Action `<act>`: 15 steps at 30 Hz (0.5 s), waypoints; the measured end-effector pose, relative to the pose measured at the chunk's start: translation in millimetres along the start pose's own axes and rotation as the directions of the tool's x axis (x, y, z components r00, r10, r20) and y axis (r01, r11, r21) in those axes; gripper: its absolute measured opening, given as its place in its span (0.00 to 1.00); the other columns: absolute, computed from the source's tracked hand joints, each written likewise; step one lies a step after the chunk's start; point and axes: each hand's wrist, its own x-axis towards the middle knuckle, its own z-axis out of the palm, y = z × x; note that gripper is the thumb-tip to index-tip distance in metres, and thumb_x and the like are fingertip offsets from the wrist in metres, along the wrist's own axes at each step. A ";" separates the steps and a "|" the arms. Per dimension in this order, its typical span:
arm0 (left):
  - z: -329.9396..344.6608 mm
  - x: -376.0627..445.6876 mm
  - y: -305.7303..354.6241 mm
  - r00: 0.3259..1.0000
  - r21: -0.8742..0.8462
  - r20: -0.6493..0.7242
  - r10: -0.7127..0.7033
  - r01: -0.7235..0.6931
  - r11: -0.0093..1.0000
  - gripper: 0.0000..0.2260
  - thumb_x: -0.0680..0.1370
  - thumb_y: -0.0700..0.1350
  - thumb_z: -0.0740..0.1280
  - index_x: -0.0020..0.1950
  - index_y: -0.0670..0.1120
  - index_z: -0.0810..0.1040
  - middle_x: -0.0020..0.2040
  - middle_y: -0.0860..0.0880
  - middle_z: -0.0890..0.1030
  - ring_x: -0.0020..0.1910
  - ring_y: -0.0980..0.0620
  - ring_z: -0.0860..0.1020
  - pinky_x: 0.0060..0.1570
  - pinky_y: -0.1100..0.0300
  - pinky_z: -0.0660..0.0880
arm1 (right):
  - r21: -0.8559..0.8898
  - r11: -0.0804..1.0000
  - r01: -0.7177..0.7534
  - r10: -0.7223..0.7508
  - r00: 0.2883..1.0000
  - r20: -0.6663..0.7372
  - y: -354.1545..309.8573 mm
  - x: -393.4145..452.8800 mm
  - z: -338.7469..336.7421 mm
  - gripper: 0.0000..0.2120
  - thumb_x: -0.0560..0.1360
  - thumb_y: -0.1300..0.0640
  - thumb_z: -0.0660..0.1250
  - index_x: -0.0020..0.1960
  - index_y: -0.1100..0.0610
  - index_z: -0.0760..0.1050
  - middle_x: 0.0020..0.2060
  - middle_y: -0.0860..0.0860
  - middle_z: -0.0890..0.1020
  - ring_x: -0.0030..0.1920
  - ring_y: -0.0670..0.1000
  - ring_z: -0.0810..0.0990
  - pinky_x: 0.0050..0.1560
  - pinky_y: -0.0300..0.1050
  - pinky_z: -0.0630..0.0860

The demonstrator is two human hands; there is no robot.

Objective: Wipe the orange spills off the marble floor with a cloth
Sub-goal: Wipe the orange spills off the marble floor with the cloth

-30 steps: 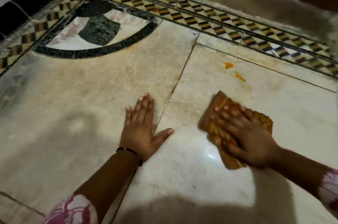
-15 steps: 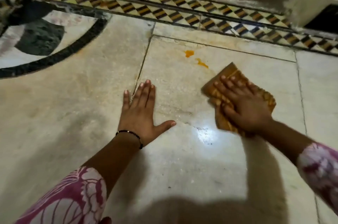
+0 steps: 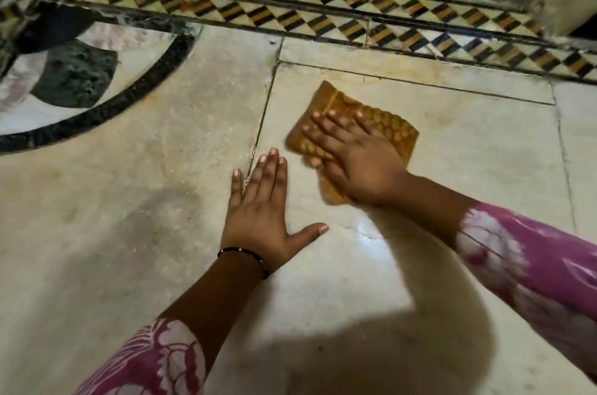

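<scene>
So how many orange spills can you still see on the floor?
0. None shows on the marble floor; any left may be hidden under the cloth pressed flat by the right hand.

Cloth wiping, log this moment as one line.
right hand flat on cloth, pressing it to floor | left hand flat on floor, bracing | no orange spill visible

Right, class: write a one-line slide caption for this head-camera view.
Right hand presses an orange cloth flat on the marble floor; left hand braces beside it.
</scene>
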 end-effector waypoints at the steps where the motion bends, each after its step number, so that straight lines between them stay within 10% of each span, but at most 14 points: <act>1: -0.1 0.0 0.1 1.000 -0.003 -0.005 0.005 -0.005 1.000 0.49 0.69 0.76 0.48 0.78 0.44 0.48 0.78 0.46 0.47 0.77 0.50 0.46 0.73 0.45 0.40 | 0.014 1.000 -0.022 0.022 1.000 -0.018 10.5 -19.6 2.7 0.31 0.74 0.43 0.45 0.77 0.47 0.55 0.77 0.50 0.56 0.76 0.53 0.54 0.73 0.54 0.47; 10: -1.0 0.4 0.1 1.000 -0.025 0.005 0.005 -0.005 1.000 0.49 0.69 0.76 0.49 0.78 0.44 0.44 0.78 0.48 0.43 0.76 0.52 0.41 0.73 0.47 0.39 | -0.031 0.911 -0.412 0.408 0.909 -0.087 87.9 46.8 -24.1 0.28 0.81 0.46 0.48 0.78 0.54 0.49 0.77 0.54 0.53 0.77 0.55 0.49 0.74 0.56 0.42; 15: -2.7 -0.3 1.1 1.000 -0.031 0.011 0.004 -0.004 1.000 0.48 0.69 0.76 0.48 0.78 0.45 0.44 0.79 0.48 0.44 0.77 0.52 0.41 0.73 0.47 0.39 | -0.020 0.966 -0.258 0.255 0.963 -0.088 23.4 72.1 -22.0 0.28 0.80 0.46 0.48 0.77 0.56 0.51 0.77 0.54 0.56 0.76 0.54 0.51 0.74 0.53 0.42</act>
